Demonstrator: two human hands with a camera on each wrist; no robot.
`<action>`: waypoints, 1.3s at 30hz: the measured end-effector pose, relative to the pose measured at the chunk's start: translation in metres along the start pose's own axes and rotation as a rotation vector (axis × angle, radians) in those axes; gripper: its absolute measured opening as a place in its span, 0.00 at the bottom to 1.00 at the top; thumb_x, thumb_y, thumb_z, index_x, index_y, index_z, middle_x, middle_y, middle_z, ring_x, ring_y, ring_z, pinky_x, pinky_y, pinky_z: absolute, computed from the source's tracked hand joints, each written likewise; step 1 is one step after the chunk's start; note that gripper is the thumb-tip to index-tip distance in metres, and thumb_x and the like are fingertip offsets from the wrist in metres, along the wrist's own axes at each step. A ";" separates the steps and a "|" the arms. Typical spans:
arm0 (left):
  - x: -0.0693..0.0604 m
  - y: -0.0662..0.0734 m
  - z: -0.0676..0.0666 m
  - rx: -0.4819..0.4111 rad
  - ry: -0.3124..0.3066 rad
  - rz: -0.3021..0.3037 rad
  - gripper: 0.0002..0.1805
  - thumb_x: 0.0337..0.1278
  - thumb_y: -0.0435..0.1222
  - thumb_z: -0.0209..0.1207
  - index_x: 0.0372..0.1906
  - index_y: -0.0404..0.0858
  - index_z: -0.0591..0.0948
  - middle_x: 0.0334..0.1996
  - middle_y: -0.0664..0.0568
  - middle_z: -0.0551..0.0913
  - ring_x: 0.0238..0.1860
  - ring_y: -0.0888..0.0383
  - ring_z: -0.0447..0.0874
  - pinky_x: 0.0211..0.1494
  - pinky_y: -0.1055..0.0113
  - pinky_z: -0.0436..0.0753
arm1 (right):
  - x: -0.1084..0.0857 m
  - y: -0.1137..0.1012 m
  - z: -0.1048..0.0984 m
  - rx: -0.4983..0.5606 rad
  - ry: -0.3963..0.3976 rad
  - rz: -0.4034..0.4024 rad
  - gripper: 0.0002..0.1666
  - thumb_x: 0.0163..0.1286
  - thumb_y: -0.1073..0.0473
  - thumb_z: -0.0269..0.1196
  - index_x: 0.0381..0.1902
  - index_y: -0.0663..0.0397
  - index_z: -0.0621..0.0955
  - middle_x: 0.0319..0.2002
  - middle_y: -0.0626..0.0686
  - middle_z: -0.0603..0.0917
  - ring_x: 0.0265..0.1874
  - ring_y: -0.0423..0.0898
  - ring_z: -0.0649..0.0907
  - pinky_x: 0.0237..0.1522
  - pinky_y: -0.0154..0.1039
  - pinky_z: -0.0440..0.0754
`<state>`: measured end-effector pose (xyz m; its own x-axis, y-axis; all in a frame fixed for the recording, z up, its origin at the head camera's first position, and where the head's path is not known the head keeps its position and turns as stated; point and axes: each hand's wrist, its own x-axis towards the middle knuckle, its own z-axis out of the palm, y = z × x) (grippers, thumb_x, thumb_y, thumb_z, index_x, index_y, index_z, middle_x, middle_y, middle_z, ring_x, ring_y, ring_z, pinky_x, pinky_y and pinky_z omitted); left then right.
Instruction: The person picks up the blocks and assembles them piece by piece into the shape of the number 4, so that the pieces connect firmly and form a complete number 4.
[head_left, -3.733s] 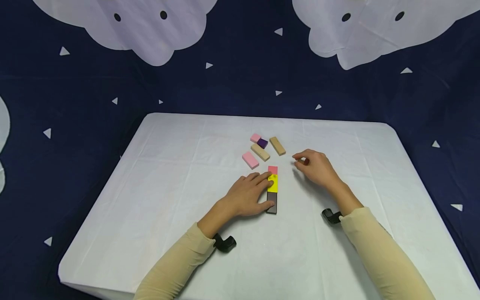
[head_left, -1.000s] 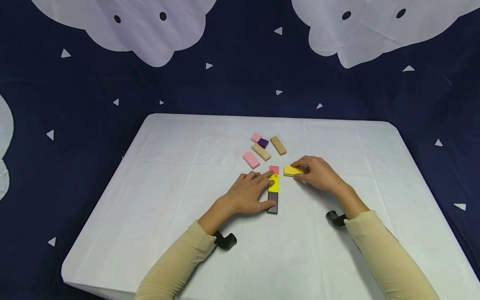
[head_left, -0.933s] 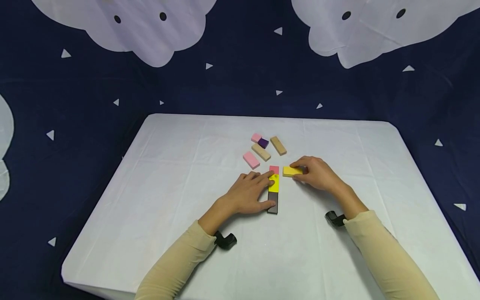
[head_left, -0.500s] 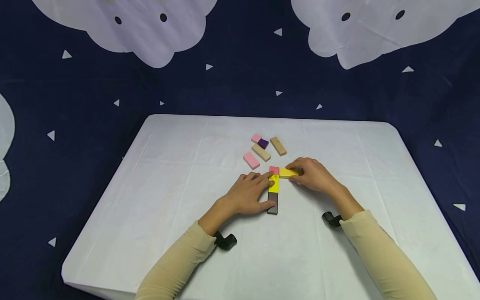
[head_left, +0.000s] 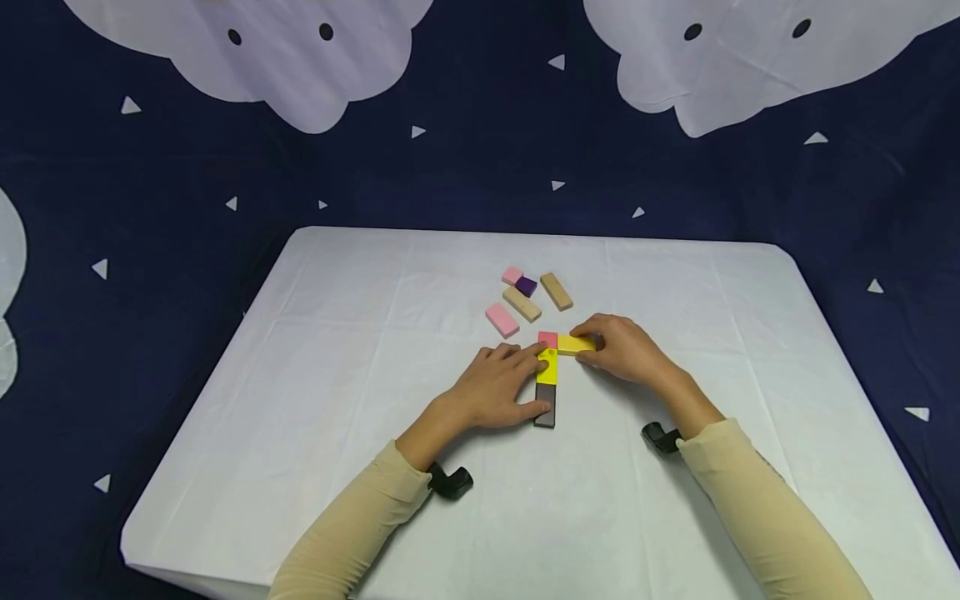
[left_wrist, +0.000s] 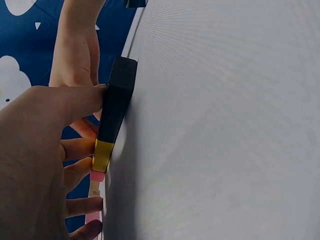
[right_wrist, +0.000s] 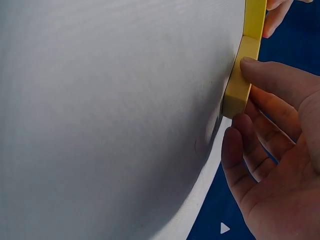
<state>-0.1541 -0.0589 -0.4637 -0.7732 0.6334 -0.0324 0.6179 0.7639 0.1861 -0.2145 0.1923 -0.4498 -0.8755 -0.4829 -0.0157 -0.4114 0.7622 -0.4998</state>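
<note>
A straight row of flat blocks lies on the table: a dark grey block [head_left: 545,393], a yellow block [head_left: 550,375] and a coral-pink block [head_left: 548,337]. Across this row rests my left hand [head_left: 487,390], thumb on the dark block and fingertips on the yellow and coral ones. My right hand [head_left: 628,348] pinches a second yellow block [head_left: 573,344] between thumb and fingers; its left end meets the row's far end at a right angle. In the right wrist view, the thumb presses the held block [right_wrist: 237,95], which touches the row's yellow edge [right_wrist: 255,20].
Behind the row lie loose blocks: a larger pink one [head_left: 502,320], a natural wood one [head_left: 522,304], another wood one [head_left: 557,292], a small pink one [head_left: 512,275] and a dark purple one [head_left: 527,286]. A white cloth covers the table [head_left: 337,333].
At first no yellow block showed in my right hand. Later it held one right of the row and slid it left until it touched the row. My left hand stayed put.
</note>
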 end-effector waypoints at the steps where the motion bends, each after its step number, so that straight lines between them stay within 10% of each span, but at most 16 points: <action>1: 0.000 0.000 0.000 -0.001 0.000 0.001 0.40 0.57 0.70 0.42 0.69 0.53 0.68 0.75 0.61 0.51 0.67 0.55 0.58 0.61 0.54 0.62 | 0.000 0.000 0.000 0.001 0.001 0.001 0.22 0.58 0.57 0.71 0.51 0.54 0.84 0.42 0.49 0.83 0.31 0.46 0.75 0.35 0.42 0.71; 39: -0.001 0.003 -0.001 0.020 0.002 -0.005 0.41 0.59 0.69 0.42 0.72 0.52 0.65 0.75 0.60 0.49 0.68 0.56 0.56 0.61 0.53 0.63 | -0.047 -0.043 0.021 -0.280 -0.049 -0.293 0.50 0.61 0.28 0.58 0.69 0.58 0.68 0.71 0.59 0.62 0.69 0.55 0.61 0.65 0.53 0.62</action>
<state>-0.1510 -0.0574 -0.4626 -0.7766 0.6292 -0.0314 0.6167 0.7694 0.1665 -0.1499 0.1727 -0.4460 -0.7005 -0.7121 0.0477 -0.7009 0.6738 -0.2337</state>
